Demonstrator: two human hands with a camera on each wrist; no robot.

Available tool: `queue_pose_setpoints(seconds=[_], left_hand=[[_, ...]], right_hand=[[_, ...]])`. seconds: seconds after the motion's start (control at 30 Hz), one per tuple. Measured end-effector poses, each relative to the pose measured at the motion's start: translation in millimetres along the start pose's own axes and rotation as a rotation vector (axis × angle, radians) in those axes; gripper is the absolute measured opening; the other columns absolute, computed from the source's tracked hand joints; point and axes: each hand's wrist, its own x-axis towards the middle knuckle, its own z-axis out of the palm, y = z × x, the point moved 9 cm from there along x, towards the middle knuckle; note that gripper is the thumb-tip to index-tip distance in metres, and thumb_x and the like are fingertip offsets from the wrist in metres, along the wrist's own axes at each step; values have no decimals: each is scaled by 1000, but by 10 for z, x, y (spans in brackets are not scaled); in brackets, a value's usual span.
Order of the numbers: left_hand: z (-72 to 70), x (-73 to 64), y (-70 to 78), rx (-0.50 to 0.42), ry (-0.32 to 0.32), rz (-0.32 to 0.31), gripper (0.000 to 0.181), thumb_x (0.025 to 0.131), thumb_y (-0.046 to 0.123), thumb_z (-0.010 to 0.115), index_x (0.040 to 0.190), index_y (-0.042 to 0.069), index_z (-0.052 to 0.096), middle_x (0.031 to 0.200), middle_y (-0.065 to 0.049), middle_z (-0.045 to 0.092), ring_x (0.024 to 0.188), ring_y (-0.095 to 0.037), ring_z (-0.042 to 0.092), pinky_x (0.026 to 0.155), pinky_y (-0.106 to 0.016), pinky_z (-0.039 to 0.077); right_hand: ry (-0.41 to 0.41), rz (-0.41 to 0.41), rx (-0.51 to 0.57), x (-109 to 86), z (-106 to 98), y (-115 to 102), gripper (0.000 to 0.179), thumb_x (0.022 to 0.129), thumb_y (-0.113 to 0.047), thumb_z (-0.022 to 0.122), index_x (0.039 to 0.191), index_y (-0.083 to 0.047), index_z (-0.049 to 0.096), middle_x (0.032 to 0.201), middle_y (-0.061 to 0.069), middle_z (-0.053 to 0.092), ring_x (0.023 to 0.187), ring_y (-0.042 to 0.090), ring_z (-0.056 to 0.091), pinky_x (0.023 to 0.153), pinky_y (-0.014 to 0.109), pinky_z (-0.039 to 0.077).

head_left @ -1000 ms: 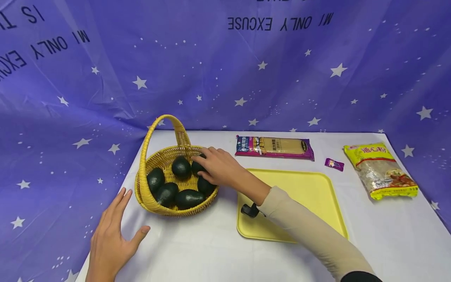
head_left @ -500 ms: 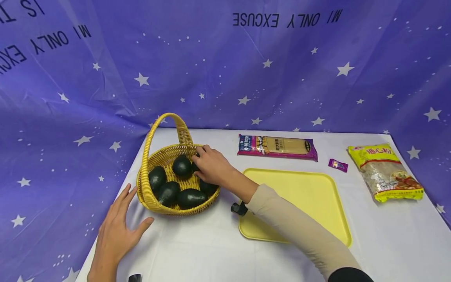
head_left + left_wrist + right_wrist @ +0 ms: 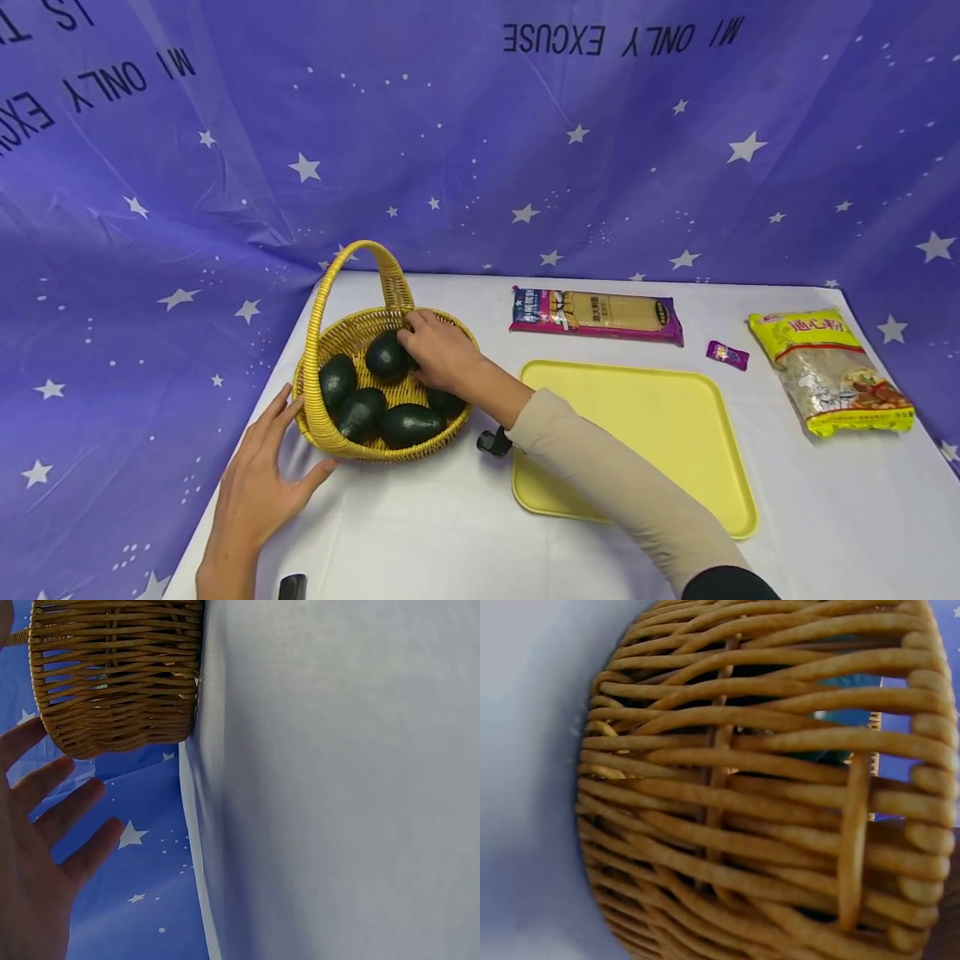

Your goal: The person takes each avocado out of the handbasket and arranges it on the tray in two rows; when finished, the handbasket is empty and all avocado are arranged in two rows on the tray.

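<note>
A yellow wicker basket (image 3: 330,433) with a tall handle stands on the left of the table, holding several dark green avocados (image 3: 411,425). My right hand (image 3: 444,354) reaches over the basket's right rim, its fingers curled down round an avocado that is mostly hidden beneath it. Another avocado (image 3: 387,357) lies just left of those fingertips. At the basket's near left side is my left hand (image 3: 258,483), fingers spread and thumb apart, fingertips right at the wicker wall (image 3: 120,682). The right wrist view is filled by the basket's woven side (image 3: 780,765), with dark green showing through the gaps.
A yellow tray (image 3: 645,400) lies under the right forearm. Behind it is a pack of spaghetti (image 3: 600,315); to the right are a small purple packet (image 3: 727,355) and a yellow-and-clear pasta bag (image 3: 832,371). A starry blue-purple cloth (image 3: 480,150) hangs behind the table.
The right hand has moved slightly left and deeper into the basket, covering the avocado beneath it. The left hand has come up and right, closer to the basket.
</note>
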Motion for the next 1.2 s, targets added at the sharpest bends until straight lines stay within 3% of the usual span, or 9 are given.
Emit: queue_pose_setpoints(seconds=[0.3,0.43,0.53,0.67,1.0,1.2], left_hand=[[78,76,-31,-8,-22,-4,90,74,41,96,153,15,61,172,0,40,143,-42,49,101,-70,48],[98,97,-62,1,-45,-28,89,74,44,96,151,15,62,173,5,38,144,-42,48,98,-75,48],[105,103,-86,6,-56,-47,86,77,44,95,151,16,62,173,7,38,145,-41,48,96,-79,48],[100,99,-114,8,-65,-64,84,81,43,93,153,16,60,174,7,38,146,-39,47,95,-79,47],[91,107,-98,-15,-50,-37,81,81,37,93,151,11,61,172,2,41,145,-39,47,96,-78,47],[97,112,-144,-32,-72,-95,83,82,38,94,154,16,59,174,9,37,147,-37,46,101,-78,45]], right_hand=[[-4,-6,13,-18,-30,-22,60,91,-25,89,144,-10,65,155,9,52,145,31,48,104,36,60],[-30,10,18,-31,-26,17,64,92,-33,89,146,-11,63,154,11,51,143,33,50,98,36,63],[-26,15,33,-59,-55,64,66,93,-38,87,148,-11,62,156,11,50,144,34,51,103,38,61],[22,0,63,-114,-144,108,68,94,-40,86,150,-11,61,162,12,47,149,34,48,113,41,55],[81,-5,222,-324,-338,223,67,95,-42,83,151,-12,60,166,13,44,155,30,41,118,44,52],[134,-11,280,-495,-466,319,68,94,-43,85,149,-10,62,167,14,44,155,30,42,122,44,47]])
